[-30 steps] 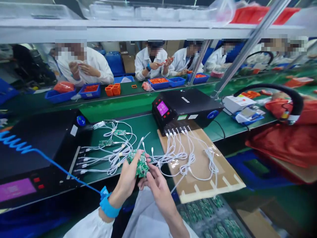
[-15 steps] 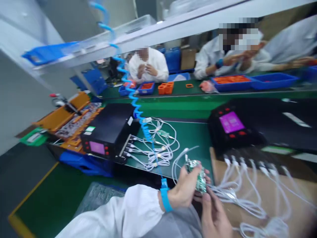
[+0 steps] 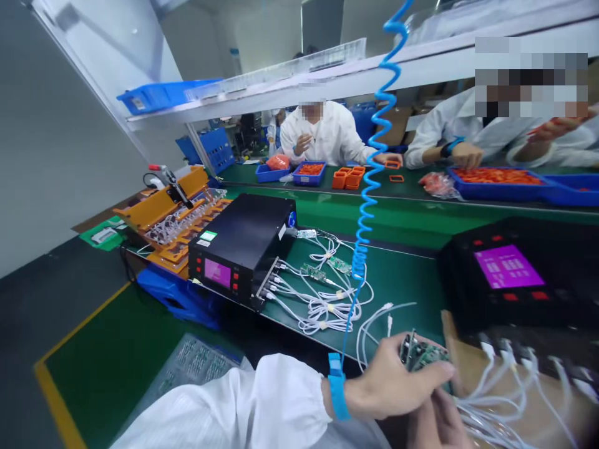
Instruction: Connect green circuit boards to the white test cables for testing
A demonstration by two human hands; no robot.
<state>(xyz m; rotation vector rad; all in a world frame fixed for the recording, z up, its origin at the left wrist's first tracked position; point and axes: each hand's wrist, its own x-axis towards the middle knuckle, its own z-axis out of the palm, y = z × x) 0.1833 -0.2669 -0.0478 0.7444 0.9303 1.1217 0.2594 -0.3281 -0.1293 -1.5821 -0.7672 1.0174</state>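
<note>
Left hand (image 3: 390, 379) clasps boards (image 3: 425, 355); right hand (image 3: 435, 423) unclear.

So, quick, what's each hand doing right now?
Left hand: closed, holding green circuit boards.
Right hand: just below the left, partly hidden; whether it holds anything cannot be told.

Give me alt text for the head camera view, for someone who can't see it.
A left hand wearing a blue wrist strap holds green circuit boards, the right hand just below. White cables and a black box sit on a green bench; co-workers work beyond.
</note>
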